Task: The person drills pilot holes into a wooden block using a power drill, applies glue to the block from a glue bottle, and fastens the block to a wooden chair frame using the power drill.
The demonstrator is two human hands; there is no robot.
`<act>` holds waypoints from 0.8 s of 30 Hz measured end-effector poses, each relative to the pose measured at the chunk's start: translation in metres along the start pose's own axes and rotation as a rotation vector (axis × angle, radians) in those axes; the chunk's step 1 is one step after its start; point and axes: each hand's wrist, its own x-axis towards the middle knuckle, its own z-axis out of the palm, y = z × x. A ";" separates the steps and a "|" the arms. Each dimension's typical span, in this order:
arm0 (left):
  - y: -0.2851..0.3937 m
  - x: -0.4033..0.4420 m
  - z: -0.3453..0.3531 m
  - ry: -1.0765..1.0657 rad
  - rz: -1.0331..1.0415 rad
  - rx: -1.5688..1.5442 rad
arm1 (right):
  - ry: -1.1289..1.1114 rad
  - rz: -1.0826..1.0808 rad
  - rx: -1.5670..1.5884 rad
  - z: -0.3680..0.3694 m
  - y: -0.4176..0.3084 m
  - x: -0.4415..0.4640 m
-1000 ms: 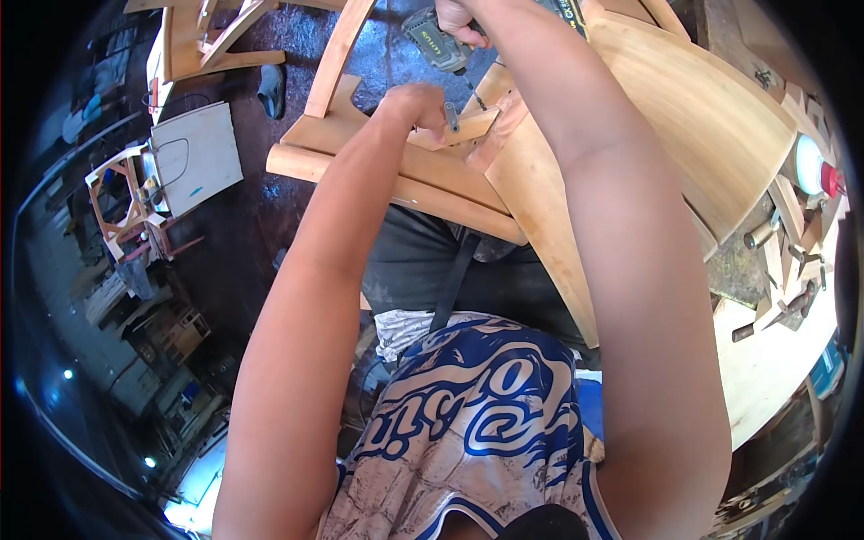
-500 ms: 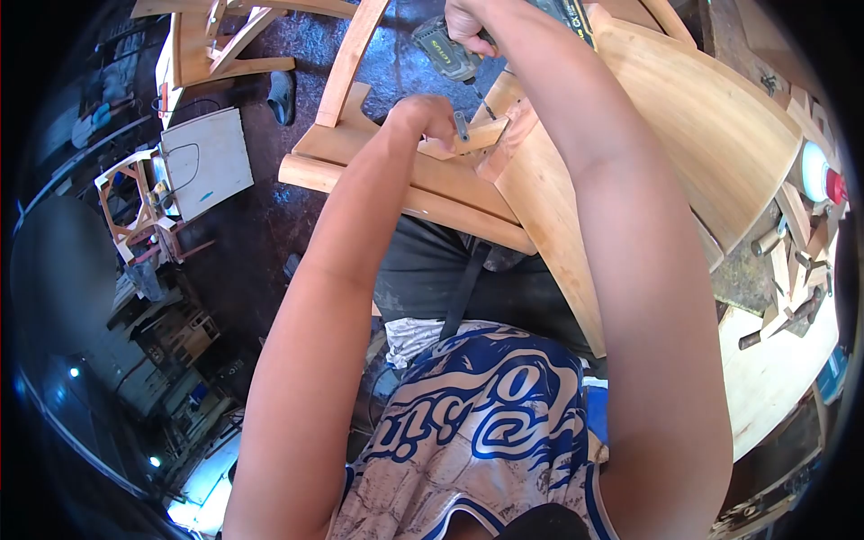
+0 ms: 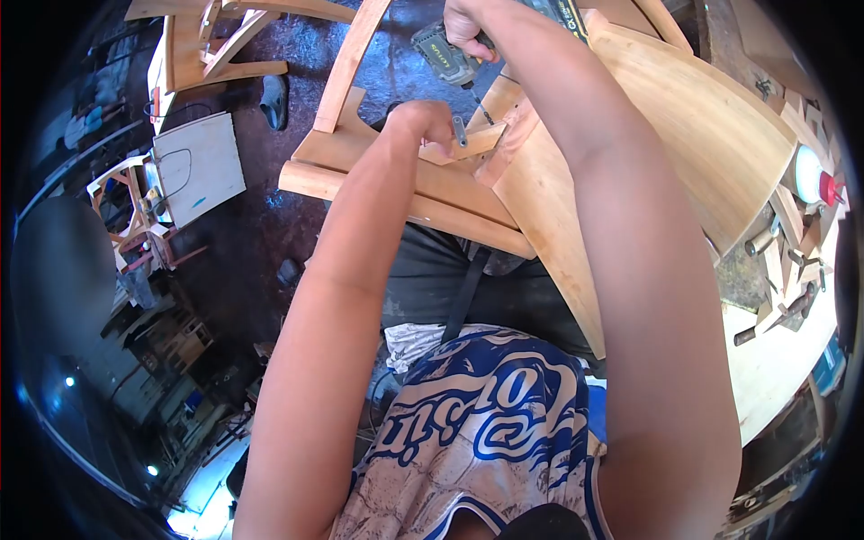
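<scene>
In my right hand is a cordless drill, held by its grip with the fingers closed. The drill's long bit slants down to the inner corner of a wooden chair frame. My left hand is closed over a small wooden corner block in that corner, fingers curled down on it. Beside those fingers stands a flat grey metal piece with a hole in it; whether I hold it is hard to tell. The frame rests across my lap, with a broad curved wooden panel to its right.
Another wooden chair frame stands at upper left, near a slipper on the dark floor. Lower down is a white board with a cable. At right, a red-capped bottle and several wood offcuts lie about.
The view has shifted slightly, so the surroundings move a little left. The drill and both hands keep nearly the same place at the frame's corner.
</scene>
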 end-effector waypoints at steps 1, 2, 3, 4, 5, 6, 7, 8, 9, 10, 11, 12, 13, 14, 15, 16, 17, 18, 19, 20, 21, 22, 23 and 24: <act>-0.003 0.004 0.000 -0.003 0.004 0.002 | 0.001 -0.001 0.003 0.000 0.000 0.002; -0.004 0.009 0.000 -0.027 0.000 0.002 | -0.006 -0.004 0.007 0.002 0.001 0.001; -0.005 0.013 0.001 -0.052 -0.003 0.006 | -0.007 -0.010 0.018 0.002 0.003 0.001; -0.007 0.016 0.003 -0.063 0.004 0.015 | -0.002 -0.015 0.026 0.003 0.006 0.005; -0.010 0.018 0.003 -0.055 0.021 0.018 | 0.001 -0.020 0.042 0.002 0.008 0.005; -0.011 0.020 0.002 -0.043 0.038 0.022 | 0.002 -0.026 0.052 0.003 0.011 0.004; -0.012 0.021 0.004 -0.035 0.013 0.006 | 0.004 -0.034 0.065 0.004 0.013 0.004; -0.012 0.022 0.003 -0.040 0.017 0.017 | 0.005 -0.041 0.076 0.005 0.015 0.004; -0.009 0.017 0.001 -0.040 0.033 0.037 | 0.007 -0.048 0.087 0.006 0.018 0.007; -0.005 0.014 -0.001 -0.039 0.047 0.056 | 0.002 -0.058 0.097 0.006 0.023 0.010; -0.002 0.011 -0.002 -0.035 0.032 0.072 | 0.003 -0.064 0.107 0.008 0.022 0.008; 0.001 0.009 -0.004 -0.036 0.024 0.079 | 0.000 -0.073 0.114 0.007 0.024 0.011; 0.001 0.008 -0.004 -0.031 0.027 0.059 | 0.002 -0.083 0.115 0.006 0.024 0.012; 0.001 0.006 -0.003 -0.027 0.026 0.036 | 0.001 -0.088 0.119 0.008 0.024 0.009; 0.001 0.007 -0.003 -0.040 -0.011 0.026 | 0.000 -0.096 0.120 0.006 0.024 0.011; -0.001 0.008 -0.003 -0.038 -0.027 0.024 | 0.000 -0.099 0.114 0.005 0.023 0.011; -0.002 0.010 -0.003 -0.033 -0.007 0.025 | -0.004 -0.103 0.109 0.004 0.022 0.012; -0.004 0.011 -0.001 -0.030 0.016 0.026 | -0.004 -0.102 0.107 0.004 0.021 0.012; -0.003 0.011 -0.001 -0.034 0.002 0.017 | -0.007 -0.101 0.109 0.004 0.021 0.014; -0.002 0.010 0.000 -0.036 0.002 0.016 | -0.012 -0.101 0.108 0.005 0.022 0.015; -0.001 0.009 0.000 -0.022 -0.010 0.012 | -0.016 -0.096 0.110 0.005 0.022 0.016; -0.002 0.011 0.000 -0.008 -0.021 0.009 | -0.019 -0.096 0.111 0.005 0.023 0.017; -0.003 0.013 0.002 -0.007 -0.020 0.008 | -0.022 -0.092 0.113 0.005 0.022 0.019; -0.005 0.015 0.002 -0.004 -0.016 0.014 | -0.026 -0.089 0.113 0.005 0.021 0.020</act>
